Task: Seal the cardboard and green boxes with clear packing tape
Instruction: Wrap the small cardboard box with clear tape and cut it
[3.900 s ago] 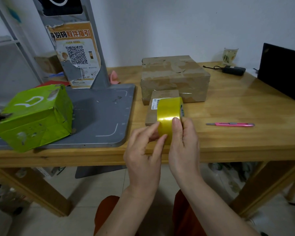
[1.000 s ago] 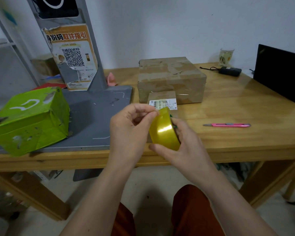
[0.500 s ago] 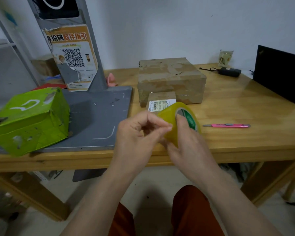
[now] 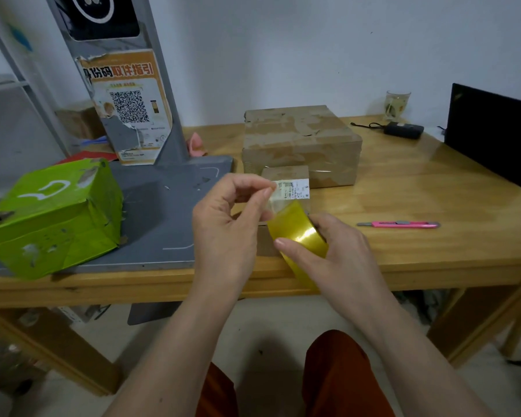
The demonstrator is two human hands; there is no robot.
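My right hand [image 4: 334, 254] grips a yellowish roll of clear packing tape [image 4: 298, 233] above the table's front edge. My left hand [image 4: 232, 224] pinches the free end of the tape, lifted a short way up and left of the roll. A small cardboard box [image 4: 286, 176] with a white label lies just behind the hands. A large cardboard box [image 4: 301, 142] with old tape on it stands behind that. The green box [image 4: 51, 215] sits tilted on the grey base plate [image 4: 163, 212] at the left.
A pink utility knife [image 4: 399, 224] lies on the wooden table [image 4: 433, 206] to the right. A grey post with a QR-code poster [image 4: 130, 106] rises from the plate. A black screen [image 4: 494, 130], a black adapter [image 4: 403, 130] and a glass [image 4: 397, 104] stand at the back right.
The roll has turned in my right hand so its outer band faces me. My left hand's fingers have peeled the tape end away from the roll, up and to the left.
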